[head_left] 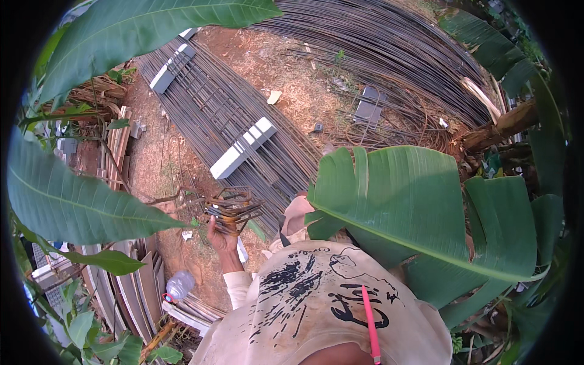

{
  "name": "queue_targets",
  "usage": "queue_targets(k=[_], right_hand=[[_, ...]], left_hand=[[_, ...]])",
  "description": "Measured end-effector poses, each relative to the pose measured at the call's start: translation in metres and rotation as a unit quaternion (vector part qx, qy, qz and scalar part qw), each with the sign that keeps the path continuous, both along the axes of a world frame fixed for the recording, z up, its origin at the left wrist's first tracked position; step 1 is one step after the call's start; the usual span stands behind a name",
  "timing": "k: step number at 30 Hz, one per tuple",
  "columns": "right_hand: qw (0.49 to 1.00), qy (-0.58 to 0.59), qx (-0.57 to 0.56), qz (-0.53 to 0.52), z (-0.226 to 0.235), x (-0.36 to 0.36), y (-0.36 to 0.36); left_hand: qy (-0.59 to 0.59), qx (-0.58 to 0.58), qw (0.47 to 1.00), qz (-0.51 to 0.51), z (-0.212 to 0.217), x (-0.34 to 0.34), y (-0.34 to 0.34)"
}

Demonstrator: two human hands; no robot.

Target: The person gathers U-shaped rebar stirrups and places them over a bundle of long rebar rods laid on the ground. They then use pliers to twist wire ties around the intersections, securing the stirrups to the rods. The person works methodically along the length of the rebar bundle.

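Observation:
My left hand [224, 242] is closed around a bundle of bent, rusty rebar stirrups [232, 207], held out in front of my body on the left. My right hand does not show; a big banana leaf [395, 201] covers that side. Just beyond the stirrups lie long straight steel bars [286, 155]. Across them sit a pale slotted block [244, 147] and, farther off, a second pale block [173, 68]. Between the blocks, crosswise steel pieces lie over the bars in a ladder-like pattern.
More long bars [377, 36] curve along the far side. A grey block [370, 106] lies at the right among loose rods. Mango-like leaves [79, 194] hang close on the left. Boards [125, 286] and a clear plastic bottle [180, 285] are at the lower left.

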State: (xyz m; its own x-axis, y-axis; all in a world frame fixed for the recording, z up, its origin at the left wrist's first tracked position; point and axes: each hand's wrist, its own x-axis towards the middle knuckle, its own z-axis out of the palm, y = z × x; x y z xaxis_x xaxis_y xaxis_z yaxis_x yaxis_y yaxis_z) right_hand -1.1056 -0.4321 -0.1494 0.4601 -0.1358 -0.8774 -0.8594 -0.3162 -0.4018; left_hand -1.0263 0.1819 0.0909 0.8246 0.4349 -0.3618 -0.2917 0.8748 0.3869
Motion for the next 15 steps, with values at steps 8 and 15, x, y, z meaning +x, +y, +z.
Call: queue_targets(k=[8,15], right_hand=[[0.999,0.032,0.015,-0.039,-0.01,0.124,-0.005],[0.997,0.048,0.045,-0.041,-0.075,0.245,0.054]], left_hand=[[0.009,-0.013,1.0,0.023,0.001,0.099,0.013],[0.078,0.02,0.996,0.024,-0.02,0.231,0.058]])
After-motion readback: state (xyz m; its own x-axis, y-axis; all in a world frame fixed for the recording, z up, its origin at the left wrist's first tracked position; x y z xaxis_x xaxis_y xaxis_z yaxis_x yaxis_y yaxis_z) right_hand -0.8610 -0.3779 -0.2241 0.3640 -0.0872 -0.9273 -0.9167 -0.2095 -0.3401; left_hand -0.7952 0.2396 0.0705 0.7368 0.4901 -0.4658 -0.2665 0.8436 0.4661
